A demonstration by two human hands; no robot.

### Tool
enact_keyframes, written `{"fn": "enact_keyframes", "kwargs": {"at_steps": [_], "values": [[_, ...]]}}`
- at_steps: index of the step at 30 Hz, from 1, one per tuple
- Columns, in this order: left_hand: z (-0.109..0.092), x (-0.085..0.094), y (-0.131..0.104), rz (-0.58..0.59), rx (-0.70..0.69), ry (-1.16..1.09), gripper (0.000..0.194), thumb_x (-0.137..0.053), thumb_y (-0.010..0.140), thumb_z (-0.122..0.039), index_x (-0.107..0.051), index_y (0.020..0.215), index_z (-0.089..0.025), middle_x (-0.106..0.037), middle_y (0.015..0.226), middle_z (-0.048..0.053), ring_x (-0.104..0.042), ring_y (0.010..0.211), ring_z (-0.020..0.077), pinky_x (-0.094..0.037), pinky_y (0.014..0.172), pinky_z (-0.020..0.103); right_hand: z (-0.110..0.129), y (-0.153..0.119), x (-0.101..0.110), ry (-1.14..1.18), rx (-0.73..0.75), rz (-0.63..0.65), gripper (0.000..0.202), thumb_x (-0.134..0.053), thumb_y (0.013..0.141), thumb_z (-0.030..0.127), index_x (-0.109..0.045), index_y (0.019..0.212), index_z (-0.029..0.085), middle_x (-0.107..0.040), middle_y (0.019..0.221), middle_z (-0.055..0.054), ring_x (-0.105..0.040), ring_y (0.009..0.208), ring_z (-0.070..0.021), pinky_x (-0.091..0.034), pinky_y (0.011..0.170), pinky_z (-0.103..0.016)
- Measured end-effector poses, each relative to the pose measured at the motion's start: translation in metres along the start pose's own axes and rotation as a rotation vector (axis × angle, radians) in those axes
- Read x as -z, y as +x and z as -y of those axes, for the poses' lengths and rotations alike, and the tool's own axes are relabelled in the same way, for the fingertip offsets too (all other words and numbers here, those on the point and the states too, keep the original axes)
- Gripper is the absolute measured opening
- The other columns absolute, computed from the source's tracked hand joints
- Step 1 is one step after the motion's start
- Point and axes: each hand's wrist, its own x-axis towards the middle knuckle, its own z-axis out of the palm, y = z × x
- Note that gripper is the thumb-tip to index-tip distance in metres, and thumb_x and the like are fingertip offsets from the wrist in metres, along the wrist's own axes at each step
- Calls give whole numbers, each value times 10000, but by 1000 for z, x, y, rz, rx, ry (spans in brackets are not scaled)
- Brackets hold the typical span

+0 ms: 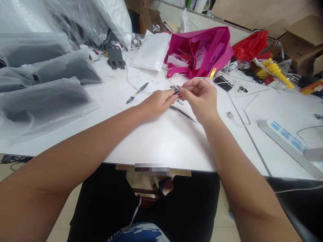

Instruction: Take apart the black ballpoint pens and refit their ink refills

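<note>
My left hand (161, 101) and my right hand (200, 95) meet over the middle of the white table (156, 137). Between their fingertips is a small dark pen part (176, 92), gripped by both; the fingers cover much of it. Under the hands lies a thin dark pen refill (184, 113), slanting down to the right. Other small grey pieces close beneath the fingers are too hidden to name. To the left of my left hand a complete black and clear pen (137, 93) rests on the table, touched by neither hand.
A magenta bag (224, 43) with small boxes stands behind my hands, beside a white padded mailer (151, 50) and a dark phone stand (115, 57). Frosted bags (45, 101) fill the left. Right: a power strip (285, 144), a USB cable (230, 115), cardboard boxes (300, 43).
</note>
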Motion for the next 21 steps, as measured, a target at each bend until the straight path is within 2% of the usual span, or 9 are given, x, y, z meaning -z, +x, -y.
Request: {"fn": "enact_keyframes", "kwargs": {"at_steps": [10, 16, 21], "values": [[-6, 1, 1, -34, -54, 70, 234, -454, 1086, -370, -514, 908, -231, -580, 734, 11, -511, 655, 164, -346, 666, 328, 2, 0, 2, 21, -49, 30, 232, -903, 778, 306, -686, 853, 277, -719, 876, 5, -730, 864, -187, -643, 764, -359], [-5, 2, 2, -1, -36, 151, 187, -443, 1088, -379, -566, 1050, -243, -573, 697, -4, -510, 622, 177, -325, 646, 331, 0, 2, 8, 77, -179, 75, 281, -962, 716, 332, -717, 834, 264, -729, 841, 18, -719, 827, -160, -661, 721, -312], [-9, 3, 1, -6, -31, 194, 217, -450, 1089, -408, -592, 1043, -251, -544, 655, -10, -507, 604, 179, -314, 640, 330, 3, 2, 10, 81, -267, 95, 272, -954, 739, 346, -717, 816, 240, -720, 823, 15, -703, 801, -136, -654, 728, -290]]}}
